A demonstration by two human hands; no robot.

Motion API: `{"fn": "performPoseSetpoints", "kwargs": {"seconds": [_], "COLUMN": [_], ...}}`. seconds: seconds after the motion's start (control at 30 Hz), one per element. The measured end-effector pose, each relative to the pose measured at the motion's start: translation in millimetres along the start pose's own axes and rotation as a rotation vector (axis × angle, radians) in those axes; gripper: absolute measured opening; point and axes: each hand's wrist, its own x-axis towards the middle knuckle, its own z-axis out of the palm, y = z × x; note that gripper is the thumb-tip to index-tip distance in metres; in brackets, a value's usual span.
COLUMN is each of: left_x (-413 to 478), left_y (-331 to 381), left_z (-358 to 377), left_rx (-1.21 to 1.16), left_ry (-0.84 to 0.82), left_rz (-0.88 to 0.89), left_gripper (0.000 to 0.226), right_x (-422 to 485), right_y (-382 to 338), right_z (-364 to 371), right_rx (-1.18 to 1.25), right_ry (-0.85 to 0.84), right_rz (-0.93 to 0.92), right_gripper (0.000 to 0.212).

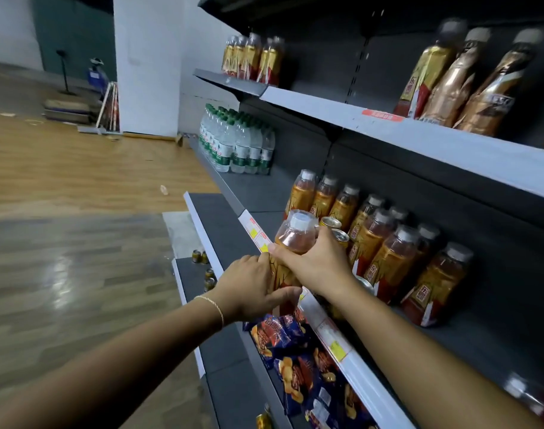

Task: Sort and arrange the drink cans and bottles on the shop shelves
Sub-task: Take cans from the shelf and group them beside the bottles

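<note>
An amber drink bottle (295, 235) with a white cap and a gold-and-red label stands at the front edge of the middle shelf (258, 193). My left hand (252, 286) grips its lower body, thumb under the label. My right hand (317, 258) grips it just below the shoulder. Right behind my right hand stand two gold cans (335, 227). More bottles of the same drink (385, 246) stand in rows to the right on this shelf. Another can top shows beside my right wrist, partly hidden.
Green-labelled water bottles (239, 144) stand at the shelf's far end. The upper shelf (388, 125) holds gold and bronze bottles (456, 78). Snack bags (295, 360) fill the shelf below. Several cans (205, 267) sit on the lowest shelves. Wooden floor lies to the left.
</note>
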Motion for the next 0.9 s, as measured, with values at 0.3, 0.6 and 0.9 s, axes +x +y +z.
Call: {"fn": "performPoseSetpoints", "kwargs": {"seconds": [0.3,0.6,0.9], "left_x": [61.1,147.6,226.7], "left_y": [-40.8,-103.9,-146.1], "left_z": [18.7,40.8,58.0], "left_rx": [-0.106,-0.455,-0.517], "left_ry": [-0.009,-0.109,-0.198], "left_rz": [-0.048,-0.018,0.064], "left_gripper": [0.071,0.054,0.054], "right_x": [56.9,131.5,177.5], "right_y": [0.9,8.4,54.8], "right_z": [23.5,45.2,54.1], "right_rx": [-0.05,-0.026,-0.64], "right_ry": [-0.015,-0.083,0.021], "right_rz": [0.041,0.029,0.308], "right_gripper": [0.077,0.043,0.051]}}
